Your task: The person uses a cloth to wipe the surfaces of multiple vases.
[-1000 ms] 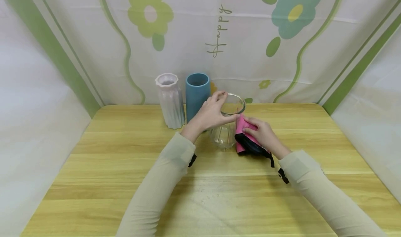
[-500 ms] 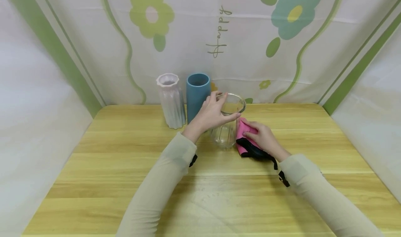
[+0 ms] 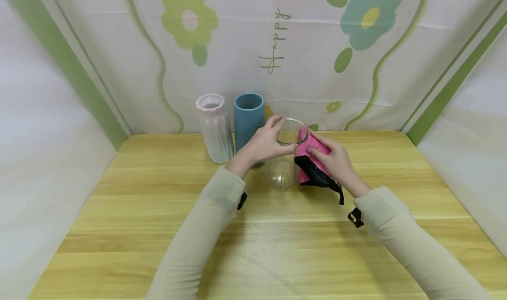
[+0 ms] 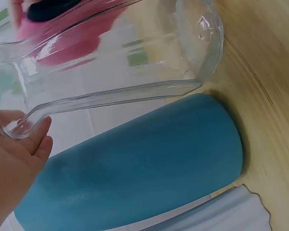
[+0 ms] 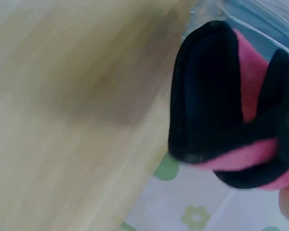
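A clear glass vase point(image 3: 282, 172) stands upright on the table. My left hand point(image 3: 265, 143) grips it near its flared rim, fingers on the far side and thumb in front. In the left wrist view, fingertips curl round the neck of the vase point(image 4: 120, 94). My right hand point(image 3: 334, 161) holds a folded pink cloth point(image 3: 305, 152) with black edging against the vase's right side, just below the rim. Most of that hand is out of the right wrist view, where the cloth's black edge point(image 5: 178, 106) fills the right part.
Close to the left of the glass vase stands a blue vase point(image 3: 248, 119), with a white fluted vase point(image 3: 215, 135) beyond it. A printed floral curtain point(image 3: 309, 79) rises behind the wooden table point(image 3: 158, 229).
The pink cloth in my right hand first slid slightly down the vase's right side and has now moved up towards the rim. My left hand has kept its grip on the vase.
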{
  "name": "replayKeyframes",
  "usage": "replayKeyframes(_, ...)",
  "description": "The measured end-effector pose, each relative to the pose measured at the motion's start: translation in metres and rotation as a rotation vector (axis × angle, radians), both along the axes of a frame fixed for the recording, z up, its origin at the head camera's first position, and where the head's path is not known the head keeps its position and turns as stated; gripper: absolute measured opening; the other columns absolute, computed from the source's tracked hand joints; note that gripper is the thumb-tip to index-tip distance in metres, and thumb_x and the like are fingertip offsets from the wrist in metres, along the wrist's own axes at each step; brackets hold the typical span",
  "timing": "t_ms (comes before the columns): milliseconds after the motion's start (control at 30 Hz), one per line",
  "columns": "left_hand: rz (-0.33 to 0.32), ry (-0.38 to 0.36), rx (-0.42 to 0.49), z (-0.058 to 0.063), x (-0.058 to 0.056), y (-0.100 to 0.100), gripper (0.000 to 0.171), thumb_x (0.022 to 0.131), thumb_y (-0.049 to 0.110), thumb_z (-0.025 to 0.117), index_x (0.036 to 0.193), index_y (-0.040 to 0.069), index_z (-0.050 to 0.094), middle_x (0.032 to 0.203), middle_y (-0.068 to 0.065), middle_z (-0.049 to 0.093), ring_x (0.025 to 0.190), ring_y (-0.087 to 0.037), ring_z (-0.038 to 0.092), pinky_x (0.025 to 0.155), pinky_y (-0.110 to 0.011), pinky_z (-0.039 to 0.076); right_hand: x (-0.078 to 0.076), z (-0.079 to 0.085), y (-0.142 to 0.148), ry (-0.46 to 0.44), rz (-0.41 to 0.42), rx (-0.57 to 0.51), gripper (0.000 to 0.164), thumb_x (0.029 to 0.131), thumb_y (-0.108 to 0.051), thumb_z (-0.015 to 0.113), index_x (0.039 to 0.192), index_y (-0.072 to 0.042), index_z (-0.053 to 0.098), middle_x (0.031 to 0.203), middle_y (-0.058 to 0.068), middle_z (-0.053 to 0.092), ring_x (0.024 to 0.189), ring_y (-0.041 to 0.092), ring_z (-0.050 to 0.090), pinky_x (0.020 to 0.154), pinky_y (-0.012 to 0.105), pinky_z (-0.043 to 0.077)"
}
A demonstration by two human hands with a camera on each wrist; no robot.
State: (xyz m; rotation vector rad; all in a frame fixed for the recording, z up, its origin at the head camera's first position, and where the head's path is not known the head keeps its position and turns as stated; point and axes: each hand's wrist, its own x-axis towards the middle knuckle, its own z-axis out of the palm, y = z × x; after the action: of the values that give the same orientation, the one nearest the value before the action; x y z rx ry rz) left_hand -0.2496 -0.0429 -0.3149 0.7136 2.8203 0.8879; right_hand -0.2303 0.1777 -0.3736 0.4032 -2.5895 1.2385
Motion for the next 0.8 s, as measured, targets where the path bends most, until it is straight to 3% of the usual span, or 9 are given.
replayKeyframes(167, -0.019, -0.005, 0.014, -0.003, -0.002, 0.0, 0.09, 0.085, 0.051, 0.057, 0.154, 0.013, 0.014, 0.161, -0.002, 0.012, 0.141, -0.036, 0.031, 0.113, -0.052, 0.031, -0.002, 0.002, -0.001, -0.047, 0.043, 0.035, 0.048, 0.091, -0.015, 0.064, 0.136, -0.004, 0.053, 0.129, 0.023, 0.059, 0.097, 0.024, 0.058, 0.07, 0.007, 0.041)
replayKeyframes(233, -0.017, 0.005, 0.007, -0.004, -0.002, 0.0, 0.091, 0.085, 0.054, 0.056, 0.154, 0.014, 0.014, 0.161, -0.002, 0.012, 0.141, -0.035, 0.031, 0.114, -0.052, 0.03, -0.003, 0.0, 0.0, -0.055, 0.072, 0.068, 0.047, 0.091, -0.012, 0.064, 0.135, 0.0, 0.052, 0.127, 0.027, 0.059, 0.097, 0.03, 0.059, 0.07, 0.009, 0.042)
replayKeyframes(500, 0.052, 0.068, 0.013, -0.007, 0.001, 0.001, 0.096, 0.082, 0.064, 0.058, 0.155, 0.017, 0.016, 0.158, -0.01, 0.012, 0.136, -0.037, 0.036, 0.109, -0.052, 0.037, -0.004, -0.017, 0.007, -0.066, 0.142, 0.161, 0.051, 0.089, -0.008, 0.066, 0.136, 0.0, 0.051, 0.131, 0.027, 0.056, 0.111, 0.037, 0.059, 0.085, 0.039, 0.051)
replayKeyframes(600, 0.068, 0.095, 0.015, -0.008, 0.002, 0.002, 0.095, 0.082, 0.065, 0.057, 0.154, 0.017, 0.018, 0.155, -0.011, 0.016, 0.137, -0.033, 0.034, 0.11, -0.05, 0.036, -0.005, -0.027, 0.01, -0.059, 0.162, 0.2, 0.051, 0.088, -0.007, 0.067, 0.136, 0.001, 0.051, 0.126, 0.027, 0.059, 0.109, 0.037, 0.06, 0.085, 0.045, 0.05)
replayKeyframes(800, 0.088, 0.125, 0.008, -0.009, 0.004, 0.003, 0.093, 0.082, 0.067, 0.055, 0.152, 0.015, 0.024, 0.152, -0.011, 0.022, 0.134, -0.029, 0.034, 0.111, -0.048, 0.035, -0.001, -0.04, 0.013, -0.085, 0.167, 0.308, 0.051, 0.088, -0.009, 0.067, 0.134, 0.003, 0.051, 0.121, 0.029, 0.061, 0.1, 0.035, 0.06, 0.079, 0.043, 0.048)
